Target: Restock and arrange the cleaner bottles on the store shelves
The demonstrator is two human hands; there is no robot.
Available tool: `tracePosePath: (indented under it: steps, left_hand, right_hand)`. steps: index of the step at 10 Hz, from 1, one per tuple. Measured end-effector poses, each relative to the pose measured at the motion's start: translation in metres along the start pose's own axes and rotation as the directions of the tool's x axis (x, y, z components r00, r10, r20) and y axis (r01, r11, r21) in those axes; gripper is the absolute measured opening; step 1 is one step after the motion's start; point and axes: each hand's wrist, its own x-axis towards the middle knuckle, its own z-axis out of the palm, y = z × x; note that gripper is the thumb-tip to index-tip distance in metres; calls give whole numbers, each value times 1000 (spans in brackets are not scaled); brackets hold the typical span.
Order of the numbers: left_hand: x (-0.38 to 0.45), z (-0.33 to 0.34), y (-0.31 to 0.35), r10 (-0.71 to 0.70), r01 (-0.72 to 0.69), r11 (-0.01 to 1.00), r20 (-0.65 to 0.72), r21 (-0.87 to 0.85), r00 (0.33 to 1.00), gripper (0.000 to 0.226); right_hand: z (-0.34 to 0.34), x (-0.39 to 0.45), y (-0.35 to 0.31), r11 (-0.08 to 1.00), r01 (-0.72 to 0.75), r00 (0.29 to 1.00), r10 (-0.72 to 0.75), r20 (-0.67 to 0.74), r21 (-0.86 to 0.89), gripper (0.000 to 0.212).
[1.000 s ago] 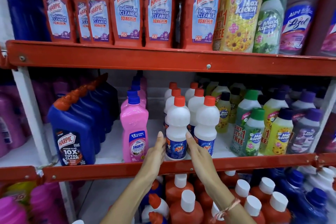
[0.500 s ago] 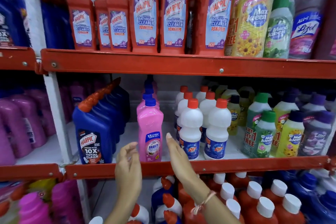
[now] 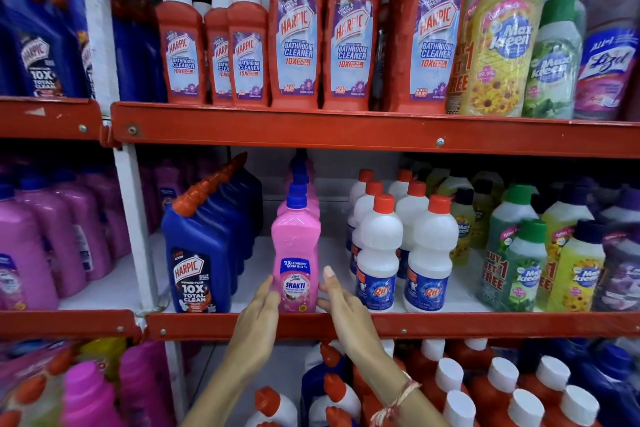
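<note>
A pink Shakti bottle (image 3: 296, 253) with a blue cap stands at the front edge of the middle shelf (image 3: 450, 324), heading a row of the same bottles. My left hand (image 3: 258, 321) lies flat against its lower left side, fingertips touching the label. On the bottle's right, my right hand (image 3: 344, 310) has its thumb at the base and its fingers straight, a small gap away. Neither hand closes around the bottle. To its left stand blue Harpic bottles (image 3: 201, 253), and to its right two rows of white Rin bottles (image 3: 377, 253) with orange caps.
Red Harpic bathroom cleaner bottles (image 3: 298, 45) fill the upper shelf. Max Kleen bottles (image 3: 519, 270) crowd the right of the middle shelf. A white upright post (image 3: 135, 236) separates a bay of purple bottles (image 3: 34, 246). Red white-capped bottles (image 3: 502, 392) stand on the lower shelf under my arms.
Both hands left the front white Rin bottle and moved left, and they now flank the pink Shakti bottle. My view shifted left as well.
</note>
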Motion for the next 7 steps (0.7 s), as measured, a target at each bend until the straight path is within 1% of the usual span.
tracePosePath:
  steps: [1, 3, 4, 5, 6, 7]
  left_hand:
    - [1, -1, -7, -10, 10, 999, -14, -36, 1000, 44]
    - [2, -5, -12, -48, 47, 996, -9, -77, 999, 43]
    - [0, -6, -10, -47, 46, 998, -14, -34, 999, 41]
    - [-3, -6, -7, -32, 31, 999, -19, -9, 999, 41]
    - [-8, -9, 3, 32, -28, 995, -46, 94, 998, 41]
    - [-16, -17, 23, 321, -251, 923, -223, 291, 920, 39]
  right_hand:
    - [-1, 0, 2, 1000, 8, 1000, -8, -6, -9, 41]
    - [-1, 1, 3, 1000, 8, 1000, -8, -13, 1, 38]
    - [-1, 0, 1, 1000, 19, 1000, -19, -13, 19, 35]
    - [-2, -1, 2, 999, 47, 999, -47, 20, 3, 37]
    - [-8, -5, -5, 997, 48, 996, -44, 74, -56, 39]
    - [-36, -10, -29, 981, 186, 982, -188, -23, -56, 35]
